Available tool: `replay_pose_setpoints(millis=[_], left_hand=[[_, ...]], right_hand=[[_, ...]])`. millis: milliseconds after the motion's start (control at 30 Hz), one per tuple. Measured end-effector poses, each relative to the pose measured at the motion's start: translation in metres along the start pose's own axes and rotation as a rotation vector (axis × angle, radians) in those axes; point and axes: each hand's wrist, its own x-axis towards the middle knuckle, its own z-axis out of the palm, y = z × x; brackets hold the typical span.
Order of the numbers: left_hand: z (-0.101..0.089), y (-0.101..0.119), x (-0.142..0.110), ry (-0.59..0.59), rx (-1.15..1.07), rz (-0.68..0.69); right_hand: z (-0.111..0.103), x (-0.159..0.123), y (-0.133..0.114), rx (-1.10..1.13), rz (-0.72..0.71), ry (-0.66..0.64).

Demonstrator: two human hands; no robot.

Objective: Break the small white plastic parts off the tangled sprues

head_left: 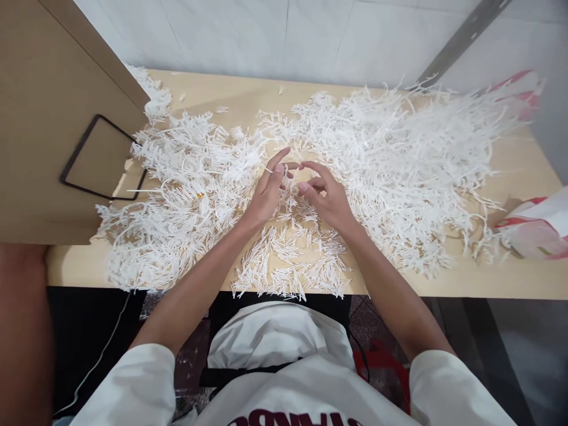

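My left hand [266, 192] is over the middle of the table, its thumb and fingers pinching a thin white plastic strand [286, 171]. Close beside it, my right hand [327, 196] has its fingers bent, with the thumb and index fingertip apart near the strand. I make out nothing held in the right hand. Left of my hands spreads a heap of short white strands [177, 207]. A larger, fluffier pile of branching white strands [412, 160] lies to the right. Below my hands, loose straight white pieces [293, 260] are scattered toward the table's front edge.
A large brown board or box [53, 118] with a black rectangular frame [97, 118] stands on the left of the table [523, 281]. Red-and-white plastic bags [539, 228] sit at the right. A pale tiled wall [266, 35] runs behind. Part of another person's limb [24, 331] shows at lower left.
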Motion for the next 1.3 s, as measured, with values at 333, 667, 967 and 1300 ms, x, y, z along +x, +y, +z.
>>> replay_pose_setpoints(millis=[333,667,967,1300], left_hand=[[-0.005,-0.008,0.007,0.044,-0.194,-0.021],[0.003,0.002,-0.001,-0.013,-0.233,-0.178],[0.004,0.001,-0.003,-0.029,-0.125,-0.114],[0.001,0.0,-0.002,0.049,-0.017,-0.073]], right_hand=[[0.004,0.001,0.001,0.112,-0.071,0.01],[0.002,0.0,0.0,-0.042,-0.085,0.168],[0.001,0.001,0.001,0.151,-0.021,0.112],[0.002,0.001,0.001,0.113,-0.074,0.105]])
